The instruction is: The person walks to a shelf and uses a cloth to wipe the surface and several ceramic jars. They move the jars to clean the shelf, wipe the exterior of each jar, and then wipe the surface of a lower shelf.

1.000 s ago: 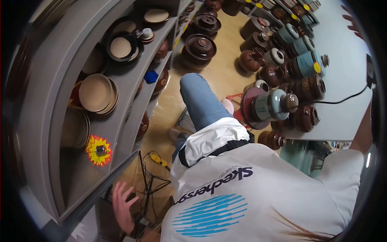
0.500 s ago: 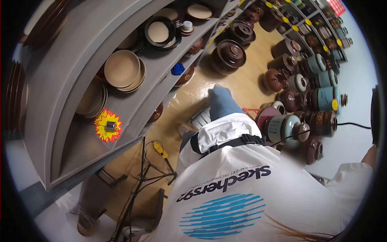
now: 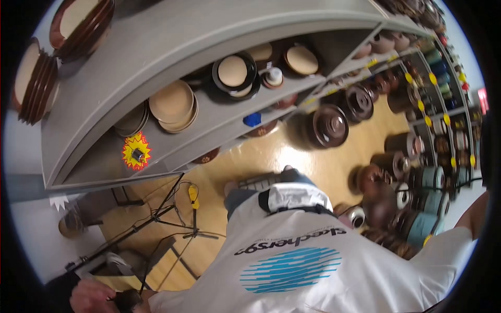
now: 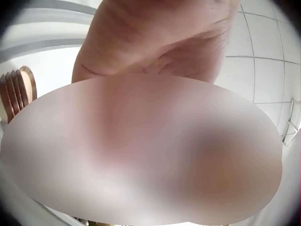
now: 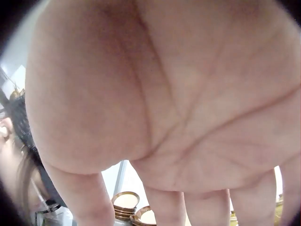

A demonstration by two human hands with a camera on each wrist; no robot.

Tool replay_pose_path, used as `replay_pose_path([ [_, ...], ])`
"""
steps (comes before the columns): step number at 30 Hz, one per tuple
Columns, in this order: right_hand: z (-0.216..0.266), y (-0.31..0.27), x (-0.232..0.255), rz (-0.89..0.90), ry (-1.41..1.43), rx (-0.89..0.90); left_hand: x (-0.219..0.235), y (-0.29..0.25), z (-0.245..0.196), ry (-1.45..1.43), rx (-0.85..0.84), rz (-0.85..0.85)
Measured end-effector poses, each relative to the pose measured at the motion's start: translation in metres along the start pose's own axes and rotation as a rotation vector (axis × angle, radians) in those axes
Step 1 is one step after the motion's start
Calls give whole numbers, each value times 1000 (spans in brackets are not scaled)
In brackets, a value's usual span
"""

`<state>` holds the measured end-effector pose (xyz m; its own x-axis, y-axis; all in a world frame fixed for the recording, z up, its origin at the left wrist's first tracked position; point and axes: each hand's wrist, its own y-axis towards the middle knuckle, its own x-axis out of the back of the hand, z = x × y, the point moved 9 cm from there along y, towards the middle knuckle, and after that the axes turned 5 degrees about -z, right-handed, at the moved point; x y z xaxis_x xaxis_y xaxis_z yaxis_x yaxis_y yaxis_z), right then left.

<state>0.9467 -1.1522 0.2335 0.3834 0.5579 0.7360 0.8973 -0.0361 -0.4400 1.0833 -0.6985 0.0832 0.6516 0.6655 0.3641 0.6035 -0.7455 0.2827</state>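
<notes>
My left hand (image 3: 91, 297), at the lower left of the head view, is blurred and shows nothing held, with a black wrist device beside it. Its palm fills the top of the left wrist view, while a blurred patch hides the fingers. In the right wrist view my right hand (image 5: 188, 122) has its palm toward the camera and its fingers extended, with no object in it. Beyond those fingers stand stacked brown-rimmed dishes (image 5: 125, 201). Only the right forearm (image 3: 475, 215) shows at the right edge of the head view.
A curved grey shelf (image 3: 172, 47) holds beige plates (image 3: 171, 101) and black bowls (image 3: 233, 72). Lidded brown pots (image 3: 330, 125) stand on the floor, with several jars (image 3: 424, 219) at the right. A black tripod stand (image 3: 164, 208) and cables occupy the left floor.
The head view has turned, and the shelf and pots shift rightward. My left hand, spread earlier, leaves view and now reappears lower left. The right hand's fingers leave the head view.
</notes>
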Motion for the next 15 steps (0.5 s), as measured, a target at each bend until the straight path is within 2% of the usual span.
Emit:
replay_pose_path([
  [2,28,67,0,-63,-9,24,-34,14,-19,27,-24,3],
  [4,35,98,-7,-102,4,63,-71,15,-40,51,-8,-6],
  [6,32,107,-16,-126,35,94,-66,6,-38,252,123,-285],
  [7,31,107,-20,-132,52,104,-63,3,-37,296,206,-461],
  [9,32,105,-22,-146,81,103,-58,-1,-41,310,207,-441],
  [12,12,73,-33,-145,136,65,-38,-5,-41,317,204,-400],
  [15,-32,14,-50,-121,162,45,-19,-11,-26,341,197,-439],
])
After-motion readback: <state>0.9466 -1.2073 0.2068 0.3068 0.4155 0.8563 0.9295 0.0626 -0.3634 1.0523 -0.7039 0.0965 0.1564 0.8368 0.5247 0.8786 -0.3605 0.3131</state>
